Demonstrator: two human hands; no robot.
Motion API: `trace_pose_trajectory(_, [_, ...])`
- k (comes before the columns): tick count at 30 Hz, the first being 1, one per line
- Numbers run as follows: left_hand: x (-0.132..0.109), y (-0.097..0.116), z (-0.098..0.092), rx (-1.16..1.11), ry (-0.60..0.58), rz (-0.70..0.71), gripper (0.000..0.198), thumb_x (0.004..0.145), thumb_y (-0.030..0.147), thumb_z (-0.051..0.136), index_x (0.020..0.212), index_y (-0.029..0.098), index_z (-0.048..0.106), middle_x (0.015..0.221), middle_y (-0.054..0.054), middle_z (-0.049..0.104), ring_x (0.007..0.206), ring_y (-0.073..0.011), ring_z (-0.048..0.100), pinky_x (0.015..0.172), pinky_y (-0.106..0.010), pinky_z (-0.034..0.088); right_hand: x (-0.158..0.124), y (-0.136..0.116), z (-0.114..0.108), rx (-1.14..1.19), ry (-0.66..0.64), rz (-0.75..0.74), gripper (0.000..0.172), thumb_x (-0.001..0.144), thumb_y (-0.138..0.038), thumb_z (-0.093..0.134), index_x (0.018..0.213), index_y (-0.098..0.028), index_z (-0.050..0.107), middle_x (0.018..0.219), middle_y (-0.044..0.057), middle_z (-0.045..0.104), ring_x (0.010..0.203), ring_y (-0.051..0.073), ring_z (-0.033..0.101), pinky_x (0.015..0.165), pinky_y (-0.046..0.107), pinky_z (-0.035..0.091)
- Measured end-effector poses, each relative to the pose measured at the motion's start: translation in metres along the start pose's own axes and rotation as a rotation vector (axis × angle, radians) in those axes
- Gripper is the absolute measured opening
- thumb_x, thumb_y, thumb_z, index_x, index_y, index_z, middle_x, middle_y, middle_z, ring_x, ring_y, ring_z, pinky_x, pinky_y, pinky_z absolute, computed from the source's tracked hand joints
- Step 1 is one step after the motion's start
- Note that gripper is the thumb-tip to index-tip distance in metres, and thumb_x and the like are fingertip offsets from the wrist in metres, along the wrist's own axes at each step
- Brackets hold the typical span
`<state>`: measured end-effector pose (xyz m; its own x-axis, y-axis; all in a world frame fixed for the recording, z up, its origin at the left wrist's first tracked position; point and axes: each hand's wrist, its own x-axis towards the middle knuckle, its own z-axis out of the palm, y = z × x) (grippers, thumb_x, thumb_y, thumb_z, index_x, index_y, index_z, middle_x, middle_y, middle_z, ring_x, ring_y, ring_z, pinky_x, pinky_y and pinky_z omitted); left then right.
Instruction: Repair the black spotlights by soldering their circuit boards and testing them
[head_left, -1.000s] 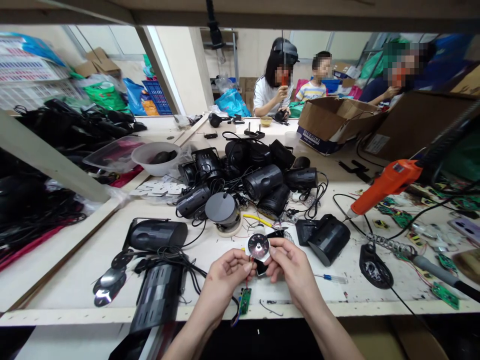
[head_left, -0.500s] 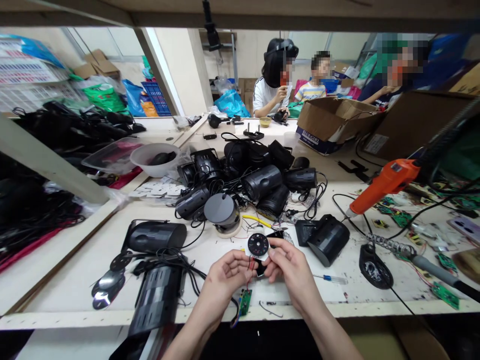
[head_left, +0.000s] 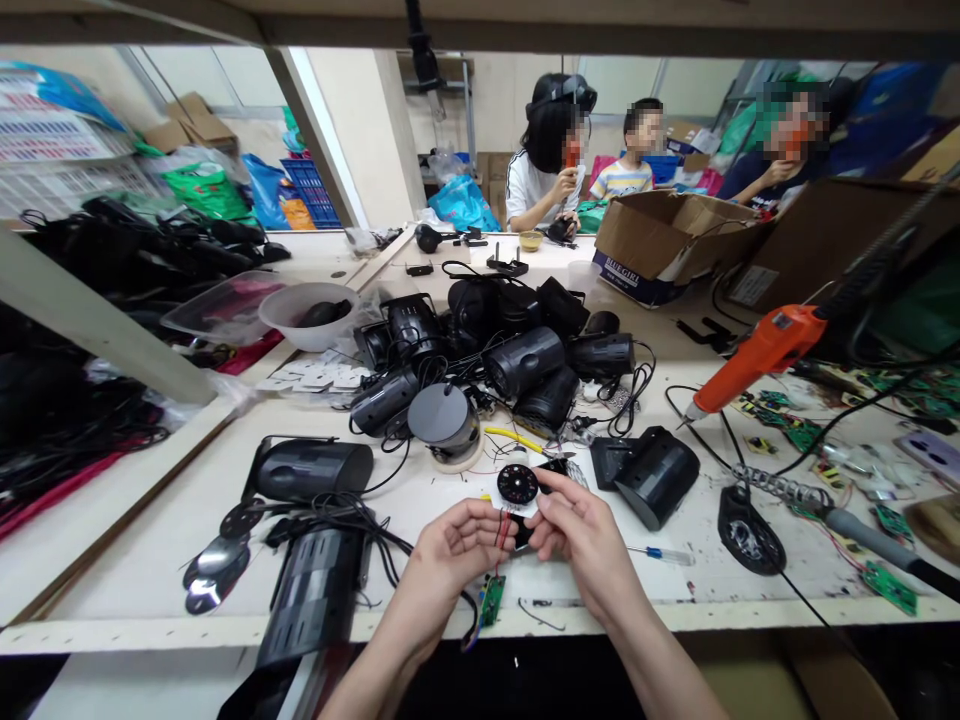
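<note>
A round black disc [head_left: 517,484] with small holes sits on a small white-and-black part between my two hands. My right hand [head_left: 568,522] is closed, its thumb and fingers pinching the right side of this part. My left hand [head_left: 459,545] is closed too, its fingertips at the red wires [head_left: 505,528] below the disc. These wires run down to a green circuit board [head_left: 492,598] near the table's front edge. Behind the disc lies a yellow-handled tool [head_left: 514,437]. A blue screwdriver [head_left: 660,555] lies right of my right hand.
Black cylindrical housings [head_left: 525,362] with cables are heaped in the middle. More housings [head_left: 315,580] lie at front left, beside dark shiny discs [head_left: 217,560]. An orange electric screwdriver [head_left: 757,360] hangs at right, above a soldering iron [head_left: 877,535]. People [head_left: 544,180] sit across the table, behind a cardboard box [head_left: 660,235].
The disc tilts slightly and has shifted a little in my fingers. My hands stay nearly in place. The hanging orange screwdriver has swung slightly left.
</note>
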<state>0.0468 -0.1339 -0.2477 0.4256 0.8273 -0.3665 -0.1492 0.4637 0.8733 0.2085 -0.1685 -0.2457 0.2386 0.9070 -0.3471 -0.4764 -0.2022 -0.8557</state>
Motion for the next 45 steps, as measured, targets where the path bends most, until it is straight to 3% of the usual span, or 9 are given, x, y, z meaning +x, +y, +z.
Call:
trace_pose_trajectory(10, [-0.001, -0.001, 0.001, -0.071, -0.016, -0.015, 0.031, 0.060, 0.013, 0.079, 0.090, 0.013, 0.070, 0.086, -0.008, 0.075, 0.077, -0.0167, 0.067, 0.072, -0.026, 0.052, 0.002, 0.000, -0.003, -0.048, 0.008, -0.023, 0.064, 0.064, -0.044, 0.078, 0.115, -0.010, 0.061, 0.064, 0.001, 0.067, 0.047, 0.011, 0.060, 0.042, 0.019, 0.048])
trace_pose_trajectory(16, [-0.001, 0.000, 0.000, -0.049, -0.046, -0.048, 0.033, 0.070, 0.033, 0.083, 0.091, 0.013, 0.069, 0.086, -0.008, 0.074, 0.074, -0.0144, 0.066, 0.071, -0.025, 0.050, 0.003, 0.010, -0.005, -0.135, -0.001, -0.115, 0.053, 0.073, -0.041, 0.072, 0.117, -0.013, 0.060, 0.063, -0.002, 0.066, 0.047, 0.012, 0.061, 0.042, 0.020, 0.049])
trace_pose_trajectory(22, [0.004, -0.010, 0.000, -0.029, -0.017, 0.007, 0.040, 0.064, 0.040, 0.089, 0.083, 0.013, 0.066, 0.073, -0.004, 0.071, 0.065, -0.0113, 0.061, 0.062, -0.021, 0.046, -0.002, 0.011, -0.003, -0.172, 0.018, -0.144, 0.053, 0.073, -0.043, 0.071, 0.116, -0.014, 0.059, 0.062, -0.004, 0.064, 0.047, 0.012, 0.061, 0.041, 0.019, 0.049])
trace_pose_trajectory(32, [0.005, -0.015, 0.002, 0.013, -0.010, 0.038, 0.033, 0.068, 0.037, 0.086, 0.084, 0.015, 0.067, 0.070, -0.001, 0.069, 0.066, -0.0099, 0.059, 0.062, -0.020, 0.044, -0.004, 0.004, 0.000, -0.197, 0.042, -0.146, 0.056, 0.069, -0.047, 0.072, 0.113, -0.014, 0.060, 0.060, -0.005, 0.061, 0.046, 0.012, 0.060, 0.041, 0.021, 0.049])
trace_pose_trajectory(45, [0.001, -0.014, -0.001, 0.009, 0.003, 0.000, 0.029, 0.064, 0.021, 0.084, 0.089, 0.015, 0.069, 0.086, -0.006, 0.074, 0.080, -0.0151, 0.066, 0.073, -0.023, 0.049, -0.006, 0.004, -0.002, -0.264, 0.058, -0.174, 0.053, 0.072, -0.045, 0.068, 0.113, -0.014, 0.059, 0.059, -0.006, 0.059, 0.047, 0.013, 0.060, 0.042, 0.021, 0.050])
